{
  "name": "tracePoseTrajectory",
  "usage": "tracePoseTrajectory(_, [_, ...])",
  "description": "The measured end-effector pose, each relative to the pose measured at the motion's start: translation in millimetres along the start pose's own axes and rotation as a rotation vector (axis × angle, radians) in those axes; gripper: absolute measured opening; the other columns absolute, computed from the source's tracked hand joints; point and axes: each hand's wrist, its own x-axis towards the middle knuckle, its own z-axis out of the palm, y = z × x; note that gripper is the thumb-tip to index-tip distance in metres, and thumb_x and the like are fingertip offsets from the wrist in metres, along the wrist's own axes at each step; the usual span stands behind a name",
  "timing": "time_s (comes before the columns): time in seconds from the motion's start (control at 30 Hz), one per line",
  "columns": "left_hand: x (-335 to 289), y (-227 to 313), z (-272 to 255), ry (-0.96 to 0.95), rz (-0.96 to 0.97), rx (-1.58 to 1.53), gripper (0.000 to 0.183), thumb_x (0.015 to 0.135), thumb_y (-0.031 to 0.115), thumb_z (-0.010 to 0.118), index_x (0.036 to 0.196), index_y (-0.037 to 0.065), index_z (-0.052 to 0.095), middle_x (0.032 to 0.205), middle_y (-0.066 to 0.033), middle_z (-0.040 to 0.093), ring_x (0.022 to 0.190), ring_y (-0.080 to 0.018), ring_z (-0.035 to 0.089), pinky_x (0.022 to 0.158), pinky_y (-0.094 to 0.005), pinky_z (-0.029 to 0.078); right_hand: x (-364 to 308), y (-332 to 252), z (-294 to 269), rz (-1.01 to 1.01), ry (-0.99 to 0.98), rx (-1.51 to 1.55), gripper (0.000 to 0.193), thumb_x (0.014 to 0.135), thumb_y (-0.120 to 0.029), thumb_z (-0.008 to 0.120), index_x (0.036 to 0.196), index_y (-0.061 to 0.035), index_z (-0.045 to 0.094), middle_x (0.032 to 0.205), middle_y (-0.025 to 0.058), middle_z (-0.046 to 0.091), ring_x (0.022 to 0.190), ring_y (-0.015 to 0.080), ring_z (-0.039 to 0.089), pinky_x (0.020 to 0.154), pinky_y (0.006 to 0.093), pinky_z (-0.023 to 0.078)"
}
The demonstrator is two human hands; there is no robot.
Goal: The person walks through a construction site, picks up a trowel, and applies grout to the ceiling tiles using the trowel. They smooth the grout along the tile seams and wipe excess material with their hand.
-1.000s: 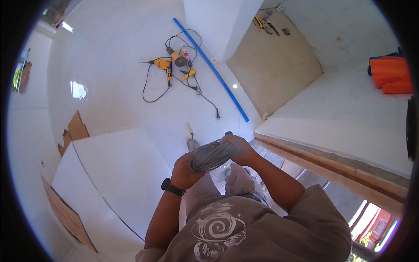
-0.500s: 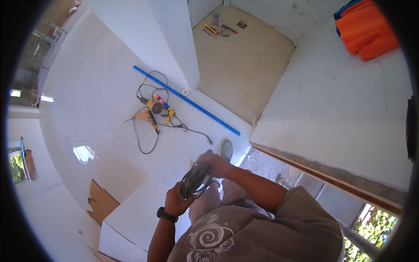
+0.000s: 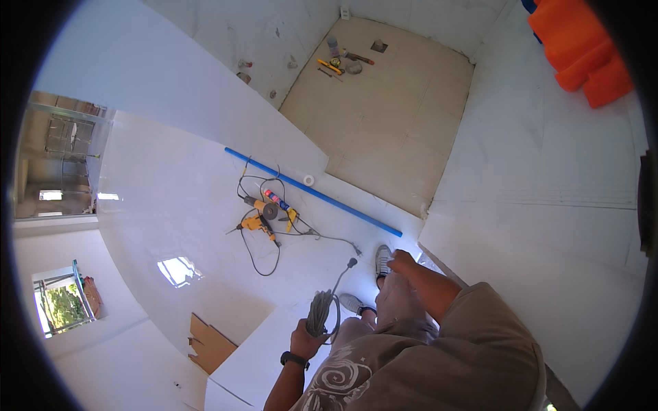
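Observation:
My left hand (image 3: pixel 306 340) is closed around a coiled grey extension cord (image 3: pixel 319 312), held up in front of my left thigh. One loose end of the cord rises from the coil to a dark socket end (image 3: pixel 352 262), apart from my right hand. My right hand (image 3: pixel 402 262) hangs over my right shoe, fingers curled in, with nothing visible in them. On the floor ahead lie an angle grinder (image 3: pixel 264 207), a yellow-orange drill (image 3: pixel 257 223) and a caulking gun (image 3: pixel 291 218) with a tube in it, their cables tangled together.
A long blue pipe (image 3: pixel 312 190) crosses the floor beyond the tools, beside a white tape roll (image 3: pixel 309 180). Small hand tools (image 3: pixel 334 66) lie on the beige tiled area. Torn cardboard (image 3: pixel 211 344) lies at left. Orange cloth (image 3: pixel 582 51) hangs at upper right.
My right hand has left the cord coil and moved right. The socket end now sticks out from the coil, which my left hand alone holds. The view has shifted.

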Motion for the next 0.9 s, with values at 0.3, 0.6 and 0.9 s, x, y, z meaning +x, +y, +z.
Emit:
tracePoseTrajectory(0.3, [3.8,-3.1,0.3,-0.106,-0.11,0.037,0.069,0.081,0.042,0.084,0.124,-0.004,0.057,0.109,-0.0234,0.074,0.103,-0.038,0.072,0.089,-0.0436,0.057,23.7,79.3,-14.8,-0.108,-0.17,-0.356,0.044,0.083,-0.033,0.069,0.109,0.0026,0.071,0.12,0.0254,0.069,0.114,0.0392,0.067,0.098,0.0464,0.054])
tracePoseTrajectory(0.6, [60.6,-27.4,4.5,-0.008,-0.141,-0.102,0.056,0.087,0.043,0.078,0.113,-0.003,0.062,0.098,-0.0172,0.073,0.091,-0.0257,0.07,0.082,-0.0405,0.055,14.2,36.6,-10.4,-0.081,-0.033,-0.122,0.052,0.085,-0.035,0.072,0.122,0.0009,0.067,0.123,0.0241,0.069,0.117,0.0388,0.067,0.103,0.0444,0.053])
tracePoseTrajectory(0.9, [158.5,-78.8,-43.3,0.162,-0.165,-0.145,0.056,0.088,0.04,0.077,0.116,-0.006,0.063,0.098,-0.0168,0.073,0.087,-0.0243,0.071,0.078,-0.0383,0.056,-22.1,37.3,-7.8,0.101,-0.072,-0.083,0.056,0.085,-0.037,0.074,0.125,0.0007,0.067,0.129,0.0251,0.067,0.122,0.0376,0.064,0.105,0.0415,0.05])
